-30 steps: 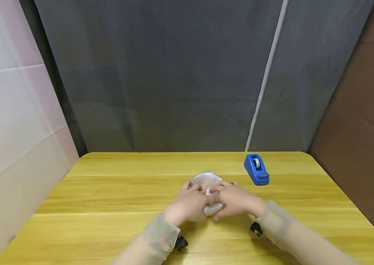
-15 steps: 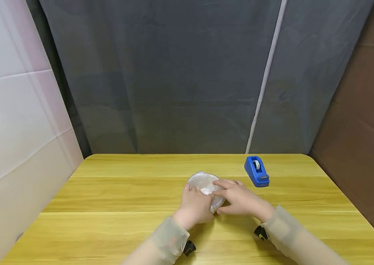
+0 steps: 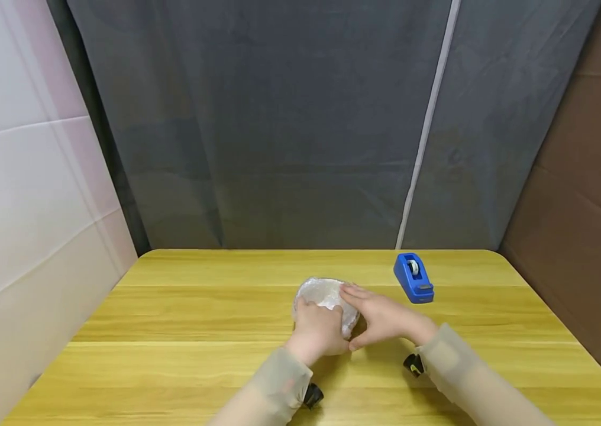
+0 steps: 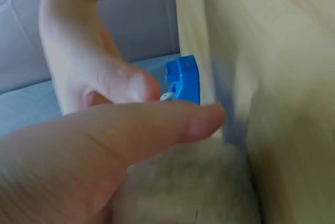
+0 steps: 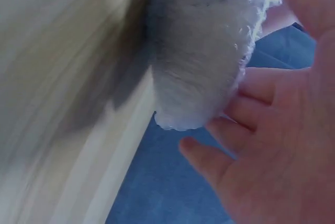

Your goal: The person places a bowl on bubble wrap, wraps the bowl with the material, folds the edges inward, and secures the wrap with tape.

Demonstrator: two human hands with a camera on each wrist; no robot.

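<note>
A bowl-shaped thing wrapped in bubble wrap [image 3: 322,291] sits at mid-table, its hollow facing up. My left hand [image 3: 317,328] holds its near side, fingers over the rim; the left wrist view shows the thumb [image 4: 178,124] stretched across the wrapped bowl [image 4: 183,187]. Along the right side lies my right hand [image 3: 385,315], its fairly straight fingers touching the rim and its thumb near the left hand. The right wrist view shows the wrapped bowl [image 5: 199,56] close up, with the right hand [image 5: 282,119] against it. What the wrap covers is only dimly seen.
A blue tape dispenser [image 3: 414,281] with a roll of tape stands at the back right of the wooden table [image 3: 183,319]. Dark grey cloth [image 3: 279,130] hangs behind, a white panel [image 3: 23,177] rises at left, and a brown one [image 3: 588,195] at right.
The wrapped bowl has turned and shifted slightly left in the head view. My left hand has moved right along its near side; the right hand's fingers have spread wider from the thumb.
</note>
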